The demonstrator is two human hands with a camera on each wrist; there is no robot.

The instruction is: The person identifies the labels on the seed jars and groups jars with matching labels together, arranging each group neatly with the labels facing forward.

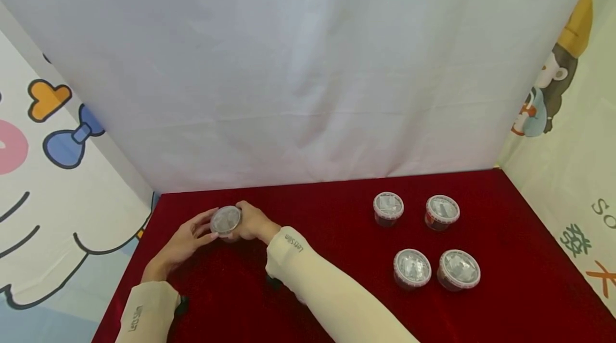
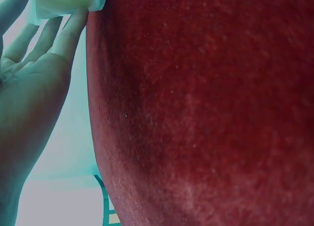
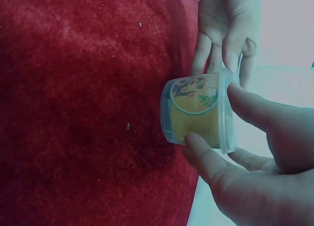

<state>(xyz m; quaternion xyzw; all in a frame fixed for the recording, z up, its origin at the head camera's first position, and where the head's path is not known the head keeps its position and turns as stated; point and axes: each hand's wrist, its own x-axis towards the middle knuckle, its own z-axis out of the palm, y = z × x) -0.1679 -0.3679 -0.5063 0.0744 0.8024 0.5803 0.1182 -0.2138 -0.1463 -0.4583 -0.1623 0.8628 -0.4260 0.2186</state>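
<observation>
Hands (image 1: 184, 239) (image 1: 251, 222) at either side of a lidded plastic tub (image 1: 225, 220)

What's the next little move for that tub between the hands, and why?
I'd probably settle the tub gently on the red cloth, lid up, before letting go: the right hand grips it, the left hand is at its other side, and I can't tell whether its base already rests there.
</observation>
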